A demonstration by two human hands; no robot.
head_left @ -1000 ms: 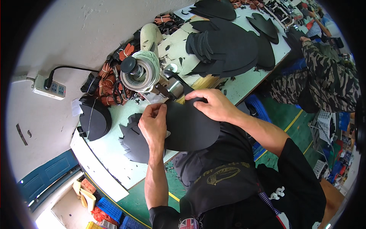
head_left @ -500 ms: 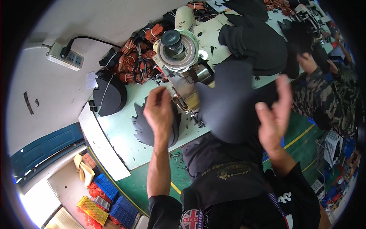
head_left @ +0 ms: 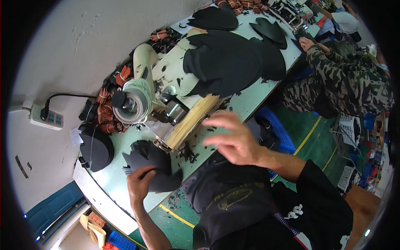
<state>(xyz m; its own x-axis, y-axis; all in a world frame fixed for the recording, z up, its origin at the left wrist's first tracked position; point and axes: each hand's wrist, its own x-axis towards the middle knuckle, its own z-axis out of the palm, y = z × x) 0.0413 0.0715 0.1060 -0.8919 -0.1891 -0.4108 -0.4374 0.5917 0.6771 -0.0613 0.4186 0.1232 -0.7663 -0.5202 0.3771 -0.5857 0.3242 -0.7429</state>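
My left hand is at the near left of the table, its fingers closed on the edge of a black cut-out sheet piece. That piece lies over a stack of similar black pieces with jagged edges. My right hand is in the air by the table's front edge, fingers and thumb apart, holding nothing. Beyond it is a machine with a yellowish bar, a metal cylinder and a round head wrapped in pale cord.
A large pile of black pieces covers the table's far side. Tied orange-brown bundles line the wall, near a power strip. A bound black stack stands at left. A person in camouflage works at right, beyond a blue basket.
The black piece between my hands has gone left and down onto the jagged stack, with my left hand at it. My right hand has moved left, away from it. The view has swung right.
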